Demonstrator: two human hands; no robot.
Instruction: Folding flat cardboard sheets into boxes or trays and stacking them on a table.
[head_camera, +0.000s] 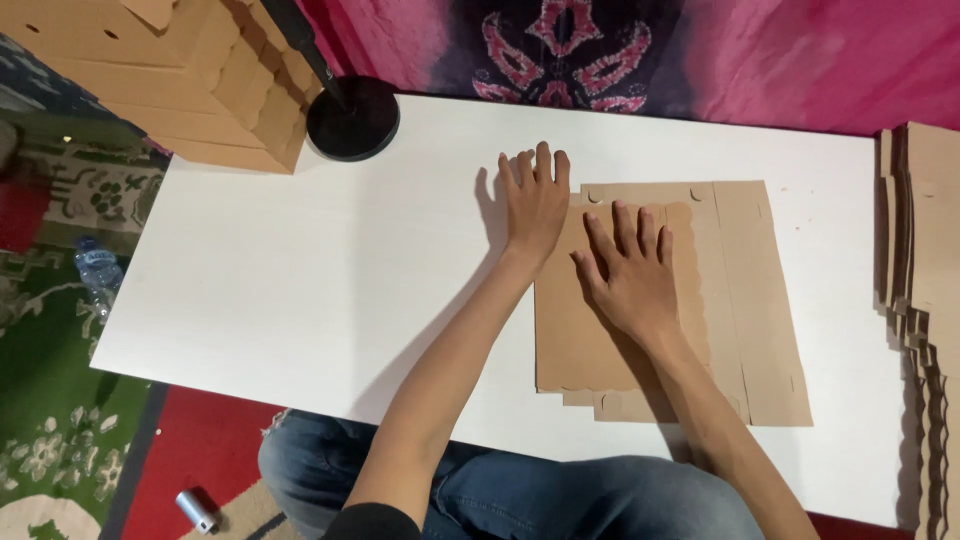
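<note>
Cardboard sheet (740, 300) lies under left hand (535, 200) and right hand (630, 270), both pressing flat, fingers spread.

- A flat brown cardboard box blank (740, 300) is lying on the white table, its left flap folded over.
- The scalloped flap edge is facing right; both palms are pressing it flat.

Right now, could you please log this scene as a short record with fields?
Surface: white table
Left hand: flat, fingers spread, pressing the upper left edge of the folded brown cardboard sheet
Right hand: flat on the folded flap
Right edge: stack of flat cardboard blanks
Far left corner: stacked assembled boxes, black round stand base
</note>
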